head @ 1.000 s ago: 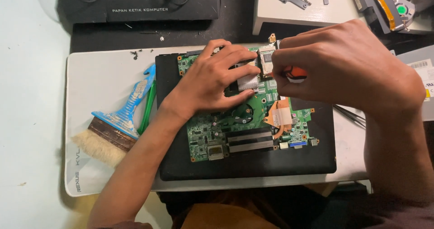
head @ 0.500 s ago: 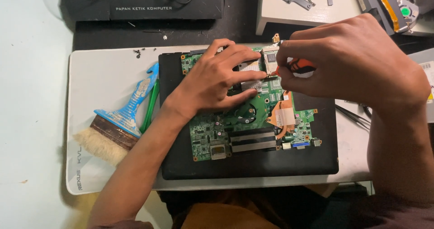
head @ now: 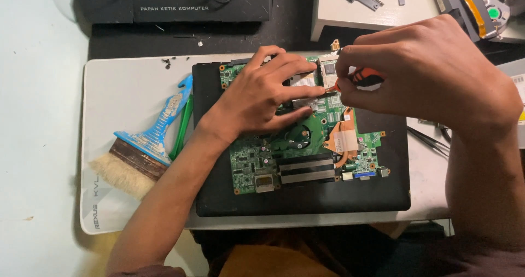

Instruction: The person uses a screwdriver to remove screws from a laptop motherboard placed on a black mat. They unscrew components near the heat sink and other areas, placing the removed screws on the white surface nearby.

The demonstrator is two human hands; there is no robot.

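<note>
The left hand (head: 262,94) lies flat, fingers spread, on the upper part of the green circuit board (head: 306,146), pinning it down rather than gripping anything. The board rests on a black laptop shell (head: 306,200), which sits on a white mat (head: 126,96) on the worktop. The right hand (head: 426,72) is clenched around a small screwdriver with an orange-and-black handle (head: 363,79), its tip down by the silver chip socket (head: 328,72) near the board's top edge, just beside the left fingertips. The step in hand looks like working a screw at that socket; whatever follows there calls for a steady, upright tip and constant downward pressure, with the left hand keeping the board from shifting. Room is tight at the top, where a black keyboard box (head: 169,3) and a pale tray of metal parts (head: 355,9) stand close. To the left a blue-handled brush (head: 145,146) and a green pry tool (head: 183,126) lie beside the shell's edge. Loose screws (head: 167,62) sit near the mat's upper edge.
</note>
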